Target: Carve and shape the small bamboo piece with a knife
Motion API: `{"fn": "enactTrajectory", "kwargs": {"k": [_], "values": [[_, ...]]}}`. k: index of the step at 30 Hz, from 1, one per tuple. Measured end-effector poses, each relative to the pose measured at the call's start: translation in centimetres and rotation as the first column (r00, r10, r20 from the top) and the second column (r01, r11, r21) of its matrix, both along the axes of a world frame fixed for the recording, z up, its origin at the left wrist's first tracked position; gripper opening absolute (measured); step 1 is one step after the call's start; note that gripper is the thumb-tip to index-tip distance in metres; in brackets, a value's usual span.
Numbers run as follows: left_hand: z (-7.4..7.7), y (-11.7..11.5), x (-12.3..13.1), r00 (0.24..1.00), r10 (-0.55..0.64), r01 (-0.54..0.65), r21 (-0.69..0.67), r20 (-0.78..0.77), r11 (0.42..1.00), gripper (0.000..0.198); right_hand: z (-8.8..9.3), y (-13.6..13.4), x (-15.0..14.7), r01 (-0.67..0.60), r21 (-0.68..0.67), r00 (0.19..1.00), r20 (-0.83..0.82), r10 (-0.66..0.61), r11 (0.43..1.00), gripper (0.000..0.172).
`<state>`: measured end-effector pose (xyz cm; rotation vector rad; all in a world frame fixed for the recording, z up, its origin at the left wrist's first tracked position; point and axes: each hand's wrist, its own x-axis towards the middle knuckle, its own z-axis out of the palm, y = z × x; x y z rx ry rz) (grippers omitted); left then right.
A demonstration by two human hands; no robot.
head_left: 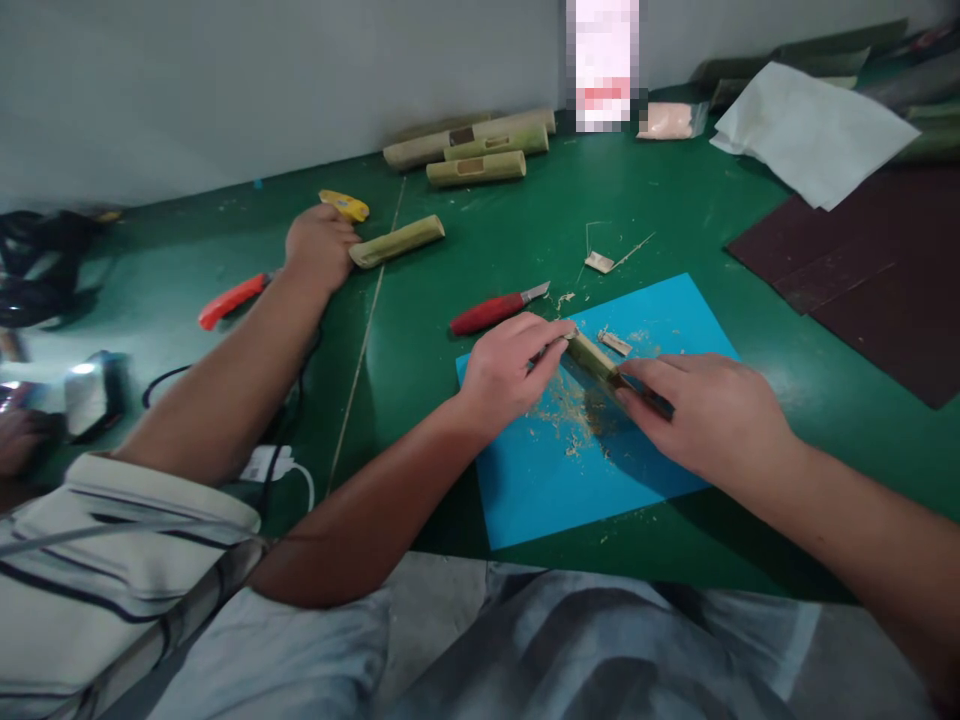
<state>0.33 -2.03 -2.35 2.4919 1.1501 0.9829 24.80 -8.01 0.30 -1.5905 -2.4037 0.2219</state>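
Observation:
A short bamboo piece (594, 357) is held at a slant above a blue sheet (525, 505) strewn with shavings. My left hand (510, 362) pinches its upper left end. Closed around the lower right end is my right hand (709, 408); something dark shows under its fingers, too shadowed to make out. A red-handled knife (491, 313) lies just beyond my left hand, blade pointing right. Next to the bamboo, a small pale wood chip (615, 343) rests on the sheet, and another chip (598, 262) lies on the green table farther back.
At left, a co-worker's hand (319, 245) is by a yellow tool (345, 206) and a bamboo tube (397, 241). Red-handled pliers (234, 300) lie nearby. Several cut bamboo tubes (476, 168) line the wall. White paper (814, 135) and dark brown sheets (862, 280) occupy the right.

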Motion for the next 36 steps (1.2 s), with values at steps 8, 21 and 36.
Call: {"fn": "enactTrajectory", "kwargs": {"k": [8, 21, 36], "values": [[-0.4, 0.2, -0.1, 0.999, 0.018, -0.018, 0.005, -0.039, 1.000, 0.027, 0.6, -1.1, 0.1, -0.010, -0.016, 0.998, 0.060, 0.011, 1.000, 0.042], [-0.3, 0.2, 0.0, 0.999, 0.030, -0.030, -0.003, -0.013, 1.000, 0.025, -0.4, -0.2, 0.3, 0.016, -0.111, 0.999, -0.030, -0.019, 0.994, 0.046], [-1.0, -0.8, 0.6, 0.981, -0.186, 0.192, 0.110, -0.063, 0.975, 0.026, -0.9, -0.9, -1.2, -0.049, -0.027, 0.999, 0.003, 0.049, 0.998, 0.049]]}}
